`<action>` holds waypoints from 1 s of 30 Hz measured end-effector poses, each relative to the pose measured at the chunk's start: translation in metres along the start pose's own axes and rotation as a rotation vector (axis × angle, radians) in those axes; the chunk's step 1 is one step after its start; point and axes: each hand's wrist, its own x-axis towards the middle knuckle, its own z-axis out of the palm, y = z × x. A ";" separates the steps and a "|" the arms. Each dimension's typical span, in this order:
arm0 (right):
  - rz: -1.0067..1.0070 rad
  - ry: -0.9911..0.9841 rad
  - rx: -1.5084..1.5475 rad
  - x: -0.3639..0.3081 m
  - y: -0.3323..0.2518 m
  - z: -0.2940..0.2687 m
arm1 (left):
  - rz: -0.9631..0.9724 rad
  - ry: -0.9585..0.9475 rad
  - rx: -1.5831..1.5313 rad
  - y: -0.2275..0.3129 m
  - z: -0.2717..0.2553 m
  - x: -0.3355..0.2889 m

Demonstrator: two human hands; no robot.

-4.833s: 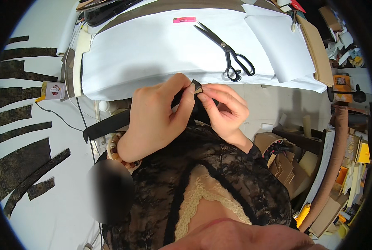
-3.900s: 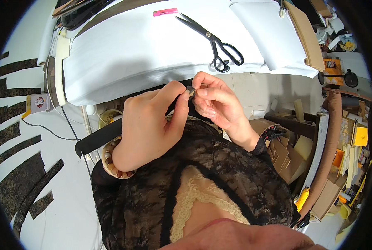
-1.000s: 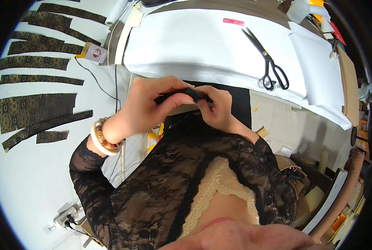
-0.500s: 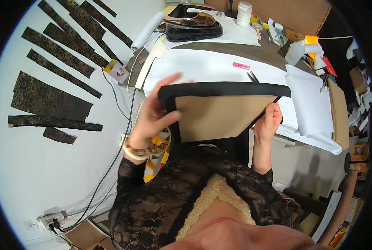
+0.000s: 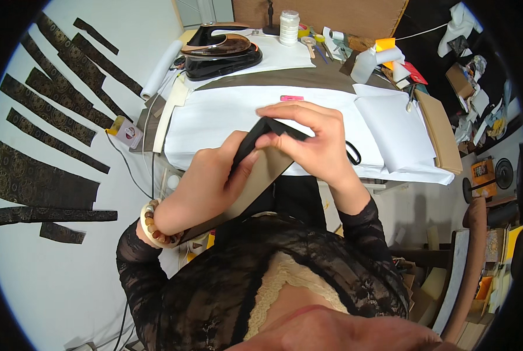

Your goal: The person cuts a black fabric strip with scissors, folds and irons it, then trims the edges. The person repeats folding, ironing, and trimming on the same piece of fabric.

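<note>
A tan board (image 5: 260, 175) with a folded black fabric border (image 5: 265, 127) is tilted in front of me, one corner pointing up and away. My left hand (image 5: 206, 178) is closed round the border left of that corner, thumb on the tan side. My right hand (image 5: 317, 140) pinches the border at the corner between thumb and fingers. The board's lower part runs down behind my left wrist and is partly hidden. Just right of my right hand, a black loop (image 5: 353, 153), like a scissors handle, lies on the white-covered table (image 5: 214, 117).
On the table's far side stand an iron (image 5: 223, 50) on its base and a white jar (image 5: 289, 28). A small pink bar (image 5: 292, 98) lies beyond my hands. White sheets (image 5: 393, 128) and brown boards (image 5: 439, 134) are at right. Patterned fabric strips (image 5: 45, 175) hang on the left wall.
The board has turned so that a corner points away from me. My right hand has moved from its right side to that corner, and my left hand has closed on the border.
</note>
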 end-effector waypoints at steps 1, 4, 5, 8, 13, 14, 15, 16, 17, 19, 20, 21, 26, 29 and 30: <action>0.086 -0.025 0.092 -0.001 0.002 0.004 | -0.015 0.008 -0.001 0.000 0.001 0.000; 0.047 0.159 0.136 -0.009 0.006 0.022 | -0.029 0.026 -0.001 -0.004 0.004 0.000; -0.004 0.182 0.084 -0.012 0.009 0.025 | -0.028 0.032 0.000 -0.006 0.005 0.000; -0.138 0.250 -0.028 -0.015 0.011 0.028 | 0.001 0.043 -0.006 -0.009 0.005 0.000; -0.230 0.194 -0.105 -0.011 -0.003 0.031 | 0.037 0.039 -0.049 -0.031 0.000 -0.014; -0.238 0.158 -0.138 -0.011 -0.007 0.034 | 0.039 0.055 -0.051 -0.038 0.001 -0.020; -0.270 0.168 -0.170 -0.013 -0.010 0.038 | 0.025 0.094 -0.050 -0.045 0.003 -0.027; -0.294 0.181 -0.201 -0.016 -0.011 0.042 | 0.060 0.143 -0.042 -0.051 0.007 -0.029; -0.316 0.195 -0.231 -0.019 -0.011 0.046 | 0.094 0.193 -0.032 -0.056 0.014 -0.031; -0.413 0.224 -0.276 -0.021 -0.008 0.055 | 0.151 0.273 -0.070 -0.053 0.020 -0.034; -0.443 0.225 -0.285 -0.022 -0.008 0.057 | 0.170 0.286 -0.048 -0.055 0.020 -0.038; -0.475 0.227 -0.292 -0.023 -0.008 0.059 | 0.189 0.301 -0.024 -0.062 0.022 -0.042; -0.262 0.165 -0.083 -0.020 -0.023 0.063 | 0.241 0.393 0.138 -0.072 0.022 -0.063; -0.386 0.098 -0.080 -0.014 -0.027 0.066 | 0.263 0.414 0.171 -0.072 0.018 -0.069; -0.452 0.075 -0.079 -0.010 -0.029 0.068 | 0.269 0.424 0.205 -0.072 0.014 -0.072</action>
